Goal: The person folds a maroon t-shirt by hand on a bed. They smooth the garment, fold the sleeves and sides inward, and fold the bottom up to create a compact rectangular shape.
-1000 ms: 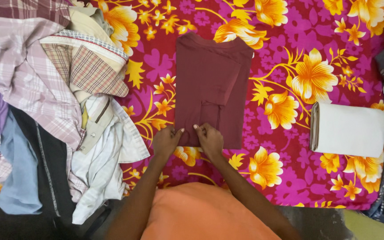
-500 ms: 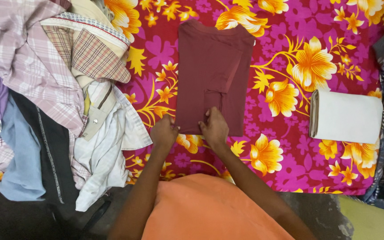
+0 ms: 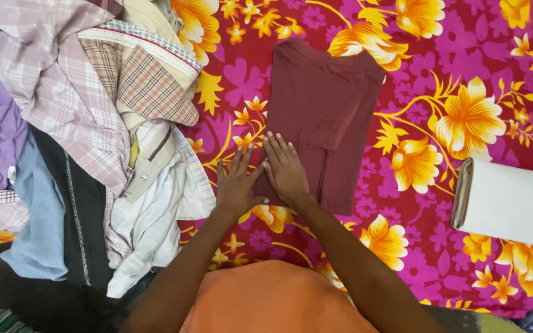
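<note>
surface: magenta floral bedsheet (image 3: 414, 259), seen from above
right hand (image 3: 286, 169): flat, fingers spread, pressing near-left part of maroon shirt (image 3: 331, 105)
left hand (image 3: 237, 185): flat, open, at shirt's near-left edge, partly on sheet
shirt: folded, long axis near-to-far, extends far and right from hands; right hand nearer its middle
left: clothes pile (image 3: 87, 142)
right: folded white cloth (image 3: 513, 203)

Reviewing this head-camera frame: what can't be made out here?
- Maroon shirt: its near left corner is covered by the right hand and partly the left hand, both lying flat.
- Folded white cloth: cut off by the right edge.
- Clothes pile: overlapping garments hide each other, and the left and top edges crop it.
- Flowered bedsheet: its extent runs past the frame.
</note>
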